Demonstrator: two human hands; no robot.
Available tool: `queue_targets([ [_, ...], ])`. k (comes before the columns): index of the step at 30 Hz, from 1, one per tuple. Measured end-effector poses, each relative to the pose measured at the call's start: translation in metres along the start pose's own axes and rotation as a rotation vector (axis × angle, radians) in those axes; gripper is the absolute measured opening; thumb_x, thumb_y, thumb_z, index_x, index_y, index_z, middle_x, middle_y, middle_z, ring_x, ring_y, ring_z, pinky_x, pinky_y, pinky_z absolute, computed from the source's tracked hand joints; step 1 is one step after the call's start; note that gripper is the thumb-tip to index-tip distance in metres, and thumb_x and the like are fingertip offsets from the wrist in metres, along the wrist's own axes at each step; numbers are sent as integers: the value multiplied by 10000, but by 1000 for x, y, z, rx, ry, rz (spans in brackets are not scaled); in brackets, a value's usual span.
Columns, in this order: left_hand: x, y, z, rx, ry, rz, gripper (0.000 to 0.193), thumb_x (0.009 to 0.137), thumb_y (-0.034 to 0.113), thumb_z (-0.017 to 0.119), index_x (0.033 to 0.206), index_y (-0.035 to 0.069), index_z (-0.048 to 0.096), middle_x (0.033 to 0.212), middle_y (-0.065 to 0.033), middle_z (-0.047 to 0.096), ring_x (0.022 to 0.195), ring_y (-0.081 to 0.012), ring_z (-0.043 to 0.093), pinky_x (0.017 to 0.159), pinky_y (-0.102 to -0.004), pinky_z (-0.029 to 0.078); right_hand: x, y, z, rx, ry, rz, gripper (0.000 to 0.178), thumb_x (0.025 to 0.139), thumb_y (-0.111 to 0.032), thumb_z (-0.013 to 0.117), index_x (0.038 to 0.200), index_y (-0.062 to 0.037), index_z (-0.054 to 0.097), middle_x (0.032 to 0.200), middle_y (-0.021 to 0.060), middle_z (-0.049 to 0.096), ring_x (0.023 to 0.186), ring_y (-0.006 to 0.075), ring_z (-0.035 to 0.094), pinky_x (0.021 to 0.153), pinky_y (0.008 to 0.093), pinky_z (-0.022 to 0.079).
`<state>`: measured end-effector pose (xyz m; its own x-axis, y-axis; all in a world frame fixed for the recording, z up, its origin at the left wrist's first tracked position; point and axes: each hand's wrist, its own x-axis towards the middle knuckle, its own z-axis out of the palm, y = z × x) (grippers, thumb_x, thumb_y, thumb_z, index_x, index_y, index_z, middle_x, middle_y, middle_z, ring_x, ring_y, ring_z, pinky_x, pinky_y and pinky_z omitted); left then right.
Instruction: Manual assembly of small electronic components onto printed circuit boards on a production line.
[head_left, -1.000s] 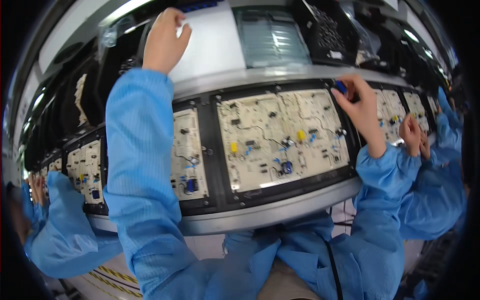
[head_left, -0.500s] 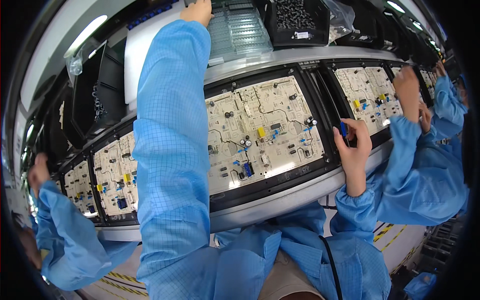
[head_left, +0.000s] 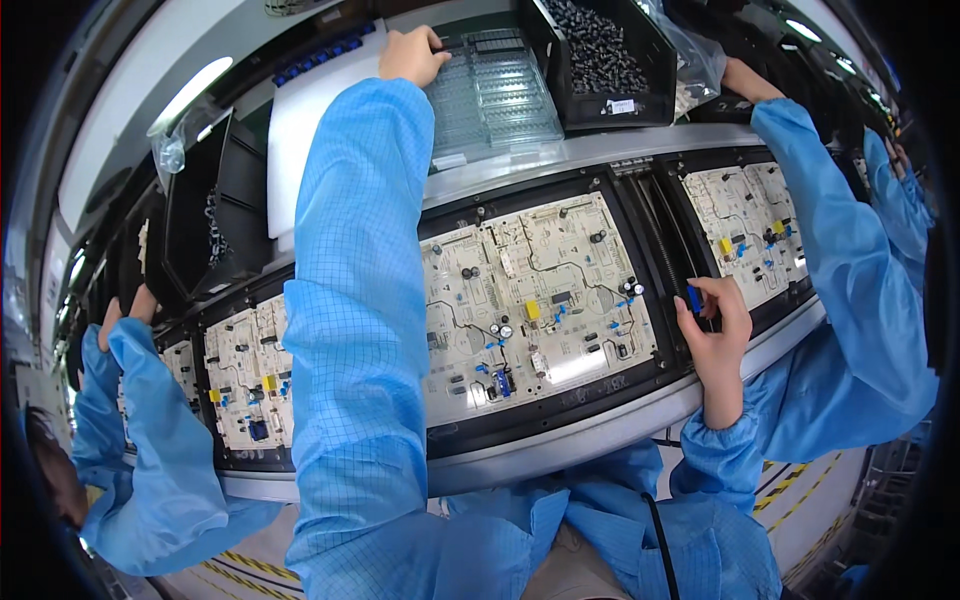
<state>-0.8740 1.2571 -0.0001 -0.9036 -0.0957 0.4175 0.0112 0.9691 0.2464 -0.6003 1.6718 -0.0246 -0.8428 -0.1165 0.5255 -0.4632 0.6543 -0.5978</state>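
My left arm stretches away over the conveyor line, and my left hand [head_left: 412, 57] is at the left edge of a clear plastic tray [head_left: 515, 100] with rows of small slots. Its fingers are curled together at the tray; whatever they pinch is hidden. My right hand [head_left: 718, 325] holds a small blue component [head_left: 694, 298] between thumb and fingers, above the near right corner of a black frame. In that frame lies a cream circuit board [head_left: 590, 260] fitted with capacitors, a yellow block and blue parts. My left sleeve covers part of the boards.
A black bin [head_left: 610, 75] of small dark parts stands right of the tray; another black bin [head_left: 215, 200] is at the left. A white panel [head_left: 300, 130] has blue components along its far end. Neighbouring boards line the conveyor. Co-workers' sleeves [head_left: 840, 220] reach in from both sides.
The view has shifted, so the bench sits lower in the picture. My left hand stays by the tray, my right keeps its blue component. The right co-worker's hand has moved to the far bins.
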Motion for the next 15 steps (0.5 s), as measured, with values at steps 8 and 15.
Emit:
queue_targets([
  [8, 12, 0, -1, 63, -8, 154, 283, 720, 297, 749, 930, 126, 667, 982, -165, 613, 971, -299, 567, 822, -399, 473, 5, 4, -1, 3, 0, 22, 257, 672, 22, 704, 904, -22, 605, 695, 31, 448, 590, 112, 412, 530, 223, 333],
  [15, 16, 14, -24, 26, 94, 267, 313, 744, 294, 734, 948, 79, 633, 921, -190, 634, 886, -336, 605, 793, -413, 481, 4, 8, -9, 26, -2, 65, 251, 682, -12, 715, 909, -36, 612, 694, 29, 452, 589, 103, 416, 533, 218, 342],
])
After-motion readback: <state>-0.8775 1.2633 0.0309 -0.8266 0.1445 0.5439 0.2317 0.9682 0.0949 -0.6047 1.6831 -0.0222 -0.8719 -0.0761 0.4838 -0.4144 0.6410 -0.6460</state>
